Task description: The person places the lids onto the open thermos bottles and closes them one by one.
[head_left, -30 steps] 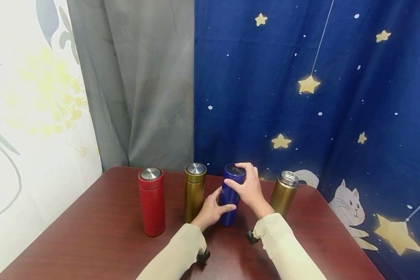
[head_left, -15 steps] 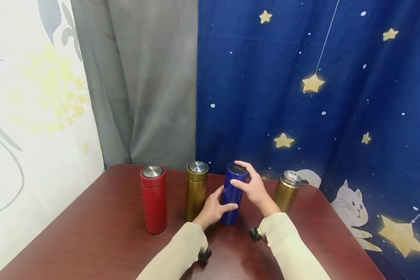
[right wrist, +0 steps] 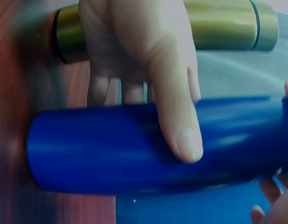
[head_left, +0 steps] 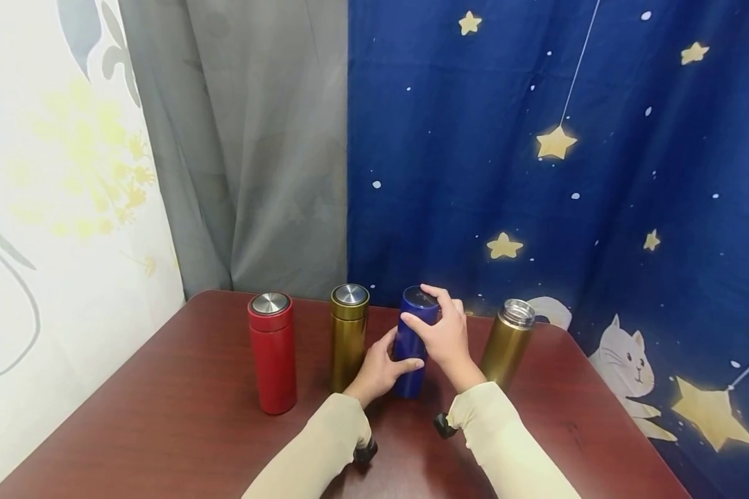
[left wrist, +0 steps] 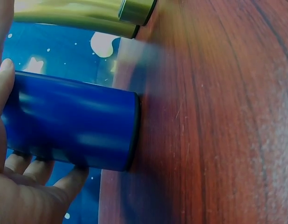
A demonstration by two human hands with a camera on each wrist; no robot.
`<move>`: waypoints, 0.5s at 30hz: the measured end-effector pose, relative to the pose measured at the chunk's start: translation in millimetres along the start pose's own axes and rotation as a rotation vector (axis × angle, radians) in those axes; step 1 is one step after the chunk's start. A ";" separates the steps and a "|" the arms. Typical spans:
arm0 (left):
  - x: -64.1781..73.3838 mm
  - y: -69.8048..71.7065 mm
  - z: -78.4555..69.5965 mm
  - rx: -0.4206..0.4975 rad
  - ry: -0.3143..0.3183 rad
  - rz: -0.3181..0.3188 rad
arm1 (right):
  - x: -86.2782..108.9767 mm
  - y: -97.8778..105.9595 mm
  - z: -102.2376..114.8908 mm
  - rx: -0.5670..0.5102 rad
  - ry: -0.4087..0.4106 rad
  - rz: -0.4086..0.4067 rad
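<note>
A blue vacuum flask [head_left: 410, 381] stands upright on the table, its dark-topped lid [head_left: 417, 296] in place. My left hand [head_left: 376, 369] grips its body from the left, thumb across the front; the left wrist view shows fingers on both sides of the blue body [left wrist: 78, 123]. At the top, my right hand [head_left: 447, 335] holds the lid, thumb on the near side and a finger over the far rim. In the right wrist view, the left thumb [right wrist: 179, 121] lies across the flask, while only bits of the right fingers [right wrist: 272, 189] show.
Left of the hands stand a red flask [head_left: 272, 367] and a gold flask [head_left: 347, 346], both lidded. On the right is a gold flask without a lid [head_left: 507, 343], its steel mouth showing. Beside it is a small gold lid [left wrist: 137, 10]. Curtains hang behind the table [head_left: 162, 416].
My right hand's thumb has shifted right around the lid, then back left. The left hand keeps its grip, and the flask stays in place. The head view has moved slightly.
</note>
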State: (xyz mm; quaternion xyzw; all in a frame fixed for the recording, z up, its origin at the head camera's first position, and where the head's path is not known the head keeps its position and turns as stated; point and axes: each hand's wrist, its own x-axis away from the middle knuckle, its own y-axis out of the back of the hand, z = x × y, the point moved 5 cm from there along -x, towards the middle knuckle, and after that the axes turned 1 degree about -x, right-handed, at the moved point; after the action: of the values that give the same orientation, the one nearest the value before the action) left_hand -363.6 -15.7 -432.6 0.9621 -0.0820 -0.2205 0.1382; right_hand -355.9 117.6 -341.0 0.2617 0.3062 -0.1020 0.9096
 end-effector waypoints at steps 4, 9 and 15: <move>-1.5 0.4 -1.4 -0.010 0.001 -0.001 | 2.1 0.2 6.7 0.080 -0.001 -0.086; -0.5 0.7 -1.9 -0.031 -0.003 -0.004 | 4.1 1.1 12.3 0.170 0.020 -0.142; -1.2 0.6 -0.3 -0.030 0.000 -0.005 | 0.9 2.8 18.0 0.298 0.114 -0.174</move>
State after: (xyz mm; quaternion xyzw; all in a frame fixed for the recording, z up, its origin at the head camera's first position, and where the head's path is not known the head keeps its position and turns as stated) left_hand -364.6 -15.9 -431.7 0.9601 -0.0764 -0.2221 0.1521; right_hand -345.1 110.3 -328.2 0.3714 0.3604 -0.2097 0.8296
